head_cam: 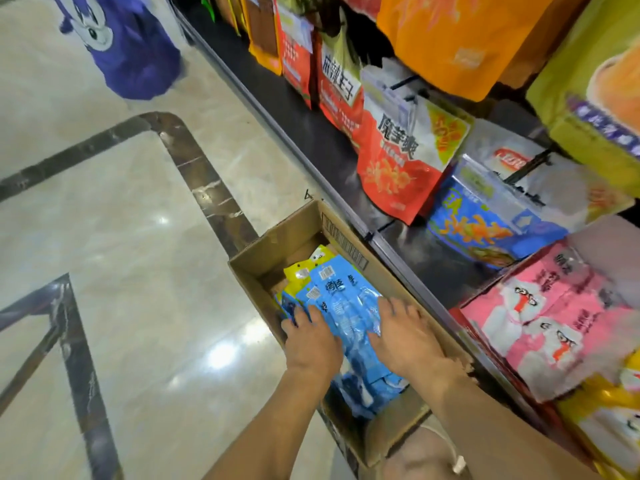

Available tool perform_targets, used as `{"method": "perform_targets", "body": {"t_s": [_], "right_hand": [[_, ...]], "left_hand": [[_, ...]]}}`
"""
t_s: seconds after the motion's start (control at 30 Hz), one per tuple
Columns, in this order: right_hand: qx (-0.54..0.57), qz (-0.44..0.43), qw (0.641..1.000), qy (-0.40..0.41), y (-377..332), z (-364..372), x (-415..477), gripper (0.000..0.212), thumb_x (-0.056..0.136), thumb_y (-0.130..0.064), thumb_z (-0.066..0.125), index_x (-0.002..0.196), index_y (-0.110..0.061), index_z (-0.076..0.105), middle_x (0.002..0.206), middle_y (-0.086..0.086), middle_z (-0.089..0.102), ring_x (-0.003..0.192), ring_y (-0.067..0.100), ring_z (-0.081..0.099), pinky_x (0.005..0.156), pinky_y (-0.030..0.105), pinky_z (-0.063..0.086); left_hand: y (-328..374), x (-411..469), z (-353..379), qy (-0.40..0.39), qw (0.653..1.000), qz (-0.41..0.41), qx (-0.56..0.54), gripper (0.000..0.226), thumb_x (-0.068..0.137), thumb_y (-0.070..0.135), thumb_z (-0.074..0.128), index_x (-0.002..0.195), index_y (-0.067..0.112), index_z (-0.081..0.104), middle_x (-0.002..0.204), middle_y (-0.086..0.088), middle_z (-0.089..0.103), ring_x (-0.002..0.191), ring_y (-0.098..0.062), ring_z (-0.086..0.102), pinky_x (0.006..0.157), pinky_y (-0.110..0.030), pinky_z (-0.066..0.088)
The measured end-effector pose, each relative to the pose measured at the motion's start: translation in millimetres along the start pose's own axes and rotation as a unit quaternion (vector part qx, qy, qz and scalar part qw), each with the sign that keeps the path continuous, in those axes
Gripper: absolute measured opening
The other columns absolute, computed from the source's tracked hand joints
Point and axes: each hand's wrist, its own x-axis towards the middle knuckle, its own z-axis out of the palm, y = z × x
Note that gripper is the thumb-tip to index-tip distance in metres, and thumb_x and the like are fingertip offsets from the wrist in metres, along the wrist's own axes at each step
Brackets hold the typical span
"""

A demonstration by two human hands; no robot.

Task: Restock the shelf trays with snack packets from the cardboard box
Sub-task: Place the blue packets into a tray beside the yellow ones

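Observation:
An open cardboard box (pixel 304 220) stands on the floor against the shelf base. Inside lie several blue snack packets (pixel 343 292) and a yellow packet (pixel 304 268) toward the far end. Both hands are down in the box. My left hand (pixel 311 337) lies on the left side of the blue stack, fingertips curling over the packets' left edge. My right hand (pixel 403 334) rests flat on the right side of the stack with fingers spread. Pink packets (pixel 540 317) fill a shelf tray to the right.
The shelf runs along the right, hung and stacked with red-and-white (pixel 394 157), blue (pixel 478 230), orange (pixel 450 36) and yellow-green packets (pixel 595 98). A black shelf ledge (pixel 311 133) runs beside the box. Glossy marble floor (pixel 121 237) spreads left, with a purple cartoon floor sticker (pixel 128 46).

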Motion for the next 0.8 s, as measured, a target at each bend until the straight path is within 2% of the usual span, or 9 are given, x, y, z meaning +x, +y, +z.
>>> {"method": "perform_targets", "body": {"t_s": [0.07,0.23,0.3,0.37,0.5,0.6,0.7,0.8], "right_hand": [[0.016,0.011,1.000,-0.016,2.5,12.0,5.3,0.071,0.102,-0.048,0.041,0.157,-0.014,0.014,0.158,0.009,0.025,0.139,0.033,0.032,0.112,0.045,0.034],[0.010,0.014,1.000,-0.009,2.9,32.5,12.3,0.073,0.099,-0.049,0.047,0.155,-0.013,0.016,0.151,0.010,0.027,0.130,0.032,0.037,0.106,0.043,0.038],[0.010,0.018,1.000,-0.013,2.4,35.6,14.2,0.076,0.098,-0.051,0.047,0.156,-0.014,0.014,0.152,0.011,0.025,0.129,0.032,0.036,0.105,0.043,0.038],[0.013,0.026,0.999,-0.016,1.2,37.1,14.9,0.080,0.097,-0.054,0.049,0.157,-0.014,0.013,0.148,0.011,0.026,0.128,0.031,0.036,0.105,0.044,0.038],[0.037,0.039,0.998,-0.018,-0.5,41.6,15.0,0.085,0.094,-0.057,0.054,0.157,-0.015,0.014,0.142,0.012,0.028,0.125,0.030,0.036,0.106,0.042,0.037],[0.062,0.046,0.997,-0.020,1.3,45.5,14.5,0.088,0.094,-0.056,0.056,0.158,-0.015,0.012,0.145,0.011,0.024,0.128,0.029,0.033,0.107,0.040,0.038],[0.071,0.048,0.996,-0.017,3.2,46.2,14.3,0.088,0.093,-0.056,0.058,0.157,-0.016,0.013,0.148,0.012,0.025,0.131,0.030,0.032,0.108,0.040,0.036],[0.090,0.046,0.995,-0.001,5.5,45.4,15.2,0.095,0.088,-0.054,0.066,0.156,-0.016,0.012,0.143,0.010,0.031,0.126,0.029,0.035,0.107,0.039,0.038]], "left_hand": [[3.3,4.3,7.6,0.020,1.000,-0.014,-0.017,0.078,0.094,0.053,0.047,0.150,0.003,0.024,0.157,-0.015,0.027,0.142,-0.040,0.025,0.111,-0.051,0.022],[9.4,4.7,27.1,0.064,0.993,-0.050,-0.088,0.090,0.089,0.048,0.060,0.156,0.007,0.017,0.165,-0.017,0.010,0.147,-0.040,0.017,0.121,-0.045,0.014],[14.2,5.2,32.5,0.073,0.992,-0.048,-0.089,0.094,0.089,0.047,0.060,0.158,0.005,0.010,0.166,-0.016,0.010,0.153,-0.037,0.007,0.123,-0.048,0.009],[19.8,2.0,31.8,0.094,0.988,-0.051,-0.112,0.097,0.088,0.043,0.066,0.157,0.002,0.013,0.165,-0.018,0.014,0.153,-0.037,0.008,0.123,-0.049,0.009],[26.1,-9.7,21.9,0.125,0.956,-0.091,-0.250,0.104,0.083,0.027,0.079,0.157,-0.001,0.011,0.164,-0.023,0.004,0.149,-0.041,0.015,0.123,-0.044,0.013],[24.1,-13.6,24.8,0.145,0.913,-0.123,-0.361,0.104,0.083,0.013,0.078,0.158,0.004,0.007,0.166,-0.014,-0.004,0.154,-0.029,0.005,0.122,-0.030,0.008],[21.0,-16.1,23.9,0.177,0.872,-0.147,-0.433,0.095,0.082,0.002,0.076,0.156,0.007,0.018,0.163,-0.010,0.017,0.152,-0.024,0.016,0.123,-0.032,0.018],[19.8,-15.7,20.2,0.176,0.855,-0.170,-0.457,0.087,0.081,0.001,0.077,0.152,0.010,0.028,0.147,-0.008,0.034,0.141,-0.022,0.034,0.117,-0.034,0.035]]}}
